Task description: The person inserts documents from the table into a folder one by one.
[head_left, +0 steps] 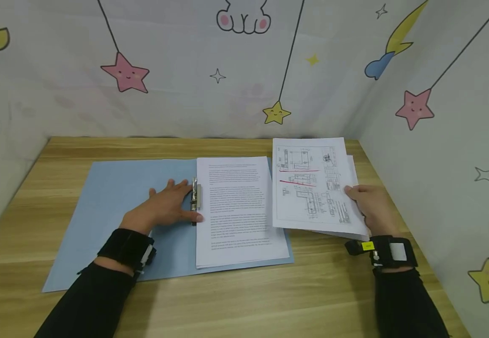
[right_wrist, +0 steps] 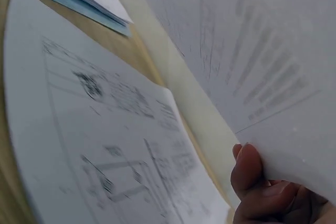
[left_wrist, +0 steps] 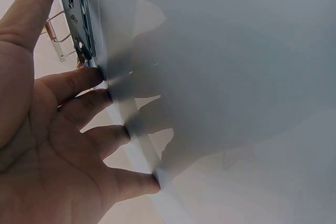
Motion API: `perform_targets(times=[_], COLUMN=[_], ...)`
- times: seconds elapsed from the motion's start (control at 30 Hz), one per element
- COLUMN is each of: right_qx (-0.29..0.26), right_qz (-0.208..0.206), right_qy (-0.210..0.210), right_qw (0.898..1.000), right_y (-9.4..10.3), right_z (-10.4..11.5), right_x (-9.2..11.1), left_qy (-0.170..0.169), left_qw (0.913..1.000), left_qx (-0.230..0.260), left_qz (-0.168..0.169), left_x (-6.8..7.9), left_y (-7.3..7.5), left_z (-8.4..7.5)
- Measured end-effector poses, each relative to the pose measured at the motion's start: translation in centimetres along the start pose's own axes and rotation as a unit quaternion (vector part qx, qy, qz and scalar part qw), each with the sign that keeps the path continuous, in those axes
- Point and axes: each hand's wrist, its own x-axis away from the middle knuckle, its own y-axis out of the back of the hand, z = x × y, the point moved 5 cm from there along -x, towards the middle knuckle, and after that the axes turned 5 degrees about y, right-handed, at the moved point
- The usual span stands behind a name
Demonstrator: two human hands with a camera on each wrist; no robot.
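A light blue folder [head_left: 109, 202] lies spread flat on the wooden table. Its metal clip [head_left: 194, 202] runs along the left edge of a stack of printed text pages [head_left: 238, 216]. Resting on the folder's left cover, my left hand [head_left: 160, 206] has its fingers spread beside the clip, and its thumb reaches the page edge. To the right, my right hand [head_left: 371, 204] pinches the right edge of a drawing sheet [head_left: 297, 209] with red lines. In the right wrist view, another drawing sheet [right_wrist: 68, 119] lies below the raised one [right_wrist: 283, 124].
A whitish wall [head_left: 177, 108] with printed stars stands behind the table [head_left: 244, 300]. Another wall [head_left: 447, 188] rises close along the right side, near my right hand. Black straps with small devices [head_left: 128, 249] are on both wrists.
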Motion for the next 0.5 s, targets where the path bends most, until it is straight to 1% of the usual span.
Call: perform_targets(times=[0.13,0.33,0.5], right_qx=[-0.023,-0.051,-0.055], right_qz=[0.006,0.039,0.057], right_qy=[0.019,0.029,0.049], right_qw=[1.000,0.997,0.996], right_y=[-2.4,-6.1,-8.8], right_z=[0.9,1.9,2.5], right_x=[0.9,2.4,3.2], left_qy=[0.001,0.004,0.006], left_qw=[1.0000,1.0000,1.0000], left_qx=[0.004,0.003,0.001], left_qz=[0.000,-0.001,-0.004], left_x=[0.0,0.1,0.1], left_y=[0.0,0.0,0.0], left_z=[0.1,0.3,0.3])
